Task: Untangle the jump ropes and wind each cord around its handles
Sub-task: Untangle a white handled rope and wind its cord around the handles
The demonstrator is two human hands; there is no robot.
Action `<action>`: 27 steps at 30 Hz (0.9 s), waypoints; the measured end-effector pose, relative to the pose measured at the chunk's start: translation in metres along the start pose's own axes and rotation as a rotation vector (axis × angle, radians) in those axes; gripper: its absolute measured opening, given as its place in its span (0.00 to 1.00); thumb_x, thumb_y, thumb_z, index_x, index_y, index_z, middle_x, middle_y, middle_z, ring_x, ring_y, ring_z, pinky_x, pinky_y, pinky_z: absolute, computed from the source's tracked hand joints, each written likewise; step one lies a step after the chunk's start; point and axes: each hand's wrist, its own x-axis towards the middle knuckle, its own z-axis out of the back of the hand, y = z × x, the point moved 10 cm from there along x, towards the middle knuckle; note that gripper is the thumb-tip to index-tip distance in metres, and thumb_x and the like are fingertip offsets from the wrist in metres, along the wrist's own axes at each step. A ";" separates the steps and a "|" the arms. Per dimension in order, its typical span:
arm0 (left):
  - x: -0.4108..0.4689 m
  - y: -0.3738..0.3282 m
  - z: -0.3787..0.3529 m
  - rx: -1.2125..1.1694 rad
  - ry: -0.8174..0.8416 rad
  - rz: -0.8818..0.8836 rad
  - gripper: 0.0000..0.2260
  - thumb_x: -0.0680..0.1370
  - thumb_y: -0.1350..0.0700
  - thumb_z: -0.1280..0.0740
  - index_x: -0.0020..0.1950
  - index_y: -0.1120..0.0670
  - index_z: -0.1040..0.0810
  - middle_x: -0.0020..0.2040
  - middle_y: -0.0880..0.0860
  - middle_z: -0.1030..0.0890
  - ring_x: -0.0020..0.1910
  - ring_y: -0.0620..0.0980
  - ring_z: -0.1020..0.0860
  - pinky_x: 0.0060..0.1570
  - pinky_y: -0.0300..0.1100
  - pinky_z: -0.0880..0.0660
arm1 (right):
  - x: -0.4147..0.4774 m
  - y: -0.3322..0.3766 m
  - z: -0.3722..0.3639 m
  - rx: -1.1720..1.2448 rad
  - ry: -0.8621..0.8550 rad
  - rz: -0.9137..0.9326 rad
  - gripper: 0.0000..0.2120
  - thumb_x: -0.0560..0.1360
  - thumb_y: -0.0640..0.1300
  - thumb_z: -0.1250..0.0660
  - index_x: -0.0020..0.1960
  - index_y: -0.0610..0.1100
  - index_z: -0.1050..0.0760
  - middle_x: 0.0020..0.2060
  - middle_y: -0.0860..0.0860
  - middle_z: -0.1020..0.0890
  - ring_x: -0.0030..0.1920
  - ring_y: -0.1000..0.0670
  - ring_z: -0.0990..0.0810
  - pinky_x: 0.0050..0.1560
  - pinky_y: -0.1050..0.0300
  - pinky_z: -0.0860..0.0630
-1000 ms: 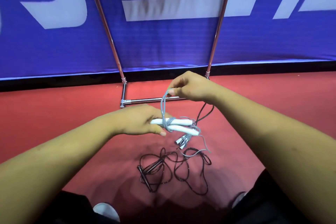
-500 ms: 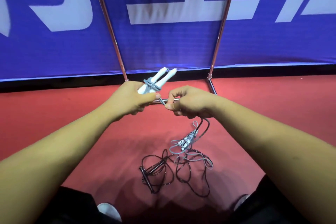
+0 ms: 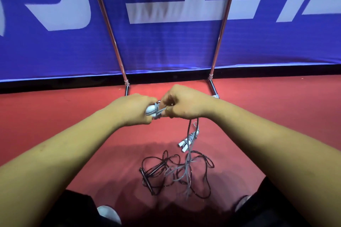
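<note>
My left hand (image 3: 135, 109) grips a pair of white handles (image 3: 151, 111) with grey cord crossed around them. My right hand (image 3: 181, 103) pinches that grey cord right beside the handles. From the right hand the grey cord (image 3: 190, 145) hangs down to the floor. A second wound bundle of white handles (image 3: 188, 139) lies on the floor below my right hand. Nearer to me lies the black jump rope (image 3: 177, 173), loose loops tangled with the grey cord, its black handles (image 3: 147, 177) at the left.
The floor is red mat (image 3: 55, 120). A blue banner (image 3: 166, 42) stands behind on a chrome frame (image 3: 214, 86) whose feet reach onto the mat close behind my hands. My legs and white shoe tips (image 3: 108, 214) sit at the bottom edge.
My hands came together, and the white handles turned from pointing up to end-on in my left hand. My right hand brought the grey cord across them; the hanging cord lifted off the floor pile.
</note>
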 end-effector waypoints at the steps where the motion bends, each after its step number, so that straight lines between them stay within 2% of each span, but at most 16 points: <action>1: -0.001 -0.008 -0.003 0.044 0.032 -0.028 0.11 0.73 0.46 0.31 0.51 0.49 0.25 0.35 0.46 0.29 0.43 0.54 0.23 0.36 0.43 0.33 | 0.000 0.004 0.005 -0.024 -0.021 0.024 0.04 0.74 0.40 0.30 0.45 0.41 0.16 0.29 0.52 0.21 0.26 0.59 0.29 0.29 0.66 0.33; 4: -0.005 -0.017 -0.003 0.015 0.072 -0.053 0.25 0.69 0.31 0.31 0.37 0.52 0.31 0.29 0.47 0.31 0.30 0.48 0.30 0.31 0.45 0.33 | -0.001 0.009 0.016 -0.052 -0.070 0.069 0.04 0.74 0.42 0.29 0.46 0.44 0.15 0.30 0.56 0.20 0.29 0.63 0.26 0.31 0.72 0.33; 6: -0.008 -0.015 0.003 -0.006 0.073 -0.038 0.29 0.65 0.26 0.34 0.32 0.51 0.34 0.27 0.49 0.31 0.28 0.45 0.32 0.30 0.45 0.34 | -0.001 0.013 0.019 -0.067 -0.091 0.106 0.04 0.74 0.42 0.28 0.46 0.45 0.15 0.30 0.58 0.21 0.30 0.65 0.25 0.34 0.73 0.32; 8: -0.008 -0.013 0.006 -0.005 0.065 -0.028 0.29 0.65 0.25 0.35 0.31 0.51 0.33 0.26 0.49 0.31 0.27 0.45 0.33 0.30 0.45 0.35 | 0.001 0.017 0.021 -0.080 -0.130 0.134 0.03 0.73 0.43 0.27 0.45 0.44 0.16 0.32 0.55 0.19 0.32 0.62 0.24 0.35 0.70 0.32; 10: -0.008 -0.015 0.006 0.003 0.057 -0.039 0.28 0.68 0.26 0.35 0.33 0.52 0.29 0.26 0.49 0.32 0.26 0.45 0.33 0.28 0.44 0.36 | 0.002 0.014 0.027 -0.017 -0.186 0.113 0.09 0.69 0.43 0.23 0.44 0.41 0.20 0.34 0.50 0.18 0.32 0.56 0.24 0.35 0.62 0.30; 12: -0.010 -0.019 0.006 -0.020 0.048 -0.068 0.27 0.70 0.29 0.34 0.33 0.53 0.30 0.25 0.49 0.33 0.25 0.46 0.34 0.26 0.44 0.38 | 0.003 0.007 0.031 0.062 -0.186 0.085 0.14 0.66 0.43 0.20 0.43 0.40 0.24 0.34 0.48 0.19 0.32 0.54 0.24 0.35 0.58 0.28; 16: -0.014 -0.026 0.010 -0.140 -0.010 -0.157 0.28 0.68 0.30 0.35 0.31 0.55 0.31 0.22 0.50 0.35 0.23 0.48 0.37 0.26 0.45 0.38 | 0.004 -0.010 0.027 0.233 -0.099 0.038 0.15 0.66 0.44 0.21 0.41 0.36 0.23 0.29 0.49 0.23 0.27 0.55 0.32 0.29 0.64 0.34; 18: -0.016 -0.028 0.010 -0.239 -0.022 -0.176 0.28 0.65 0.28 0.38 0.31 0.53 0.30 0.22 0.50 0.34 0.24 0.48 0.36 0.27 0.48 0.35 | 0.003 -0.019 0.018 0.402 -0.045 0.023 0.12 0.70 0.40 0.24 0.43 0.34 0.24 0.30 0.47 0.23 0.29 0.53 0.31 0.30 0.61 0.34; 21: -0.019 -0.026 0.015 -0.396 -0.057 -0.150 0.23 0.65 0.27 0.36 0.42 0.46 0.27 0.28 0.47 0.27 0.27 0.45 0.31 0.31 0.47 0.31 | 0.003 -0.026 0.010 0.605 -0.021 0.018 0.04 0.75 0.36 0.30 0.44 0.37 0.24 0.33 0.45 0.22 0.29 0.53 0.27 0.31 0.63 0.31; 23: -0.020 -0.020 0.024 -0.479 -0.133 -0.102 0.25 0.65 0.28 0.32 0.50 0.44 0.32 0.28 0.47 0.27 0.28 0.44 0.32 0.29 0.42 0.35 | 0.007 -0.034 0.008 0.736 -0.034 0.002 0.05 0.75 0.34 0.30 0.41 0.40 0.25 0.32 0.47 0.22 0.29 0.54 0.25 0.30 0.63 0.29; 25: -0.023 -0.021 0.035 -0.566 -0.200 -0.105 0.25 0.67 0.33 0.29 0.56 0.40 0.34 0.27 0.47 0.30 0.27 0.45 0.34 0.28 0.40 0.38 | 0.012 -0.043 0.004 0.839 -0.026 -0.030 0.04 0.72 0.36 0.30 0.41 0.41 0.24 0.34 0.45 0.23 0.32 0.50 0.26 0.34 0.59 0.29; 27: -0.025 -0.028 0.044 -0.712 -0.228 -0.165 0.22 0.72 0.40 0.27 0.62 0.37 0.32 0.30 0.45 0.26 0.27 0.43 0.33 0.30 0.37 0.34 | 0.012 -0.044 -0.007 0.871 0.022 -0.035 0.03 0.70 0.34 0.34 0.44 0.38 0.25 0.35 0.42 0.25 0.32 0.48 0.28 0.35 0.57 0.31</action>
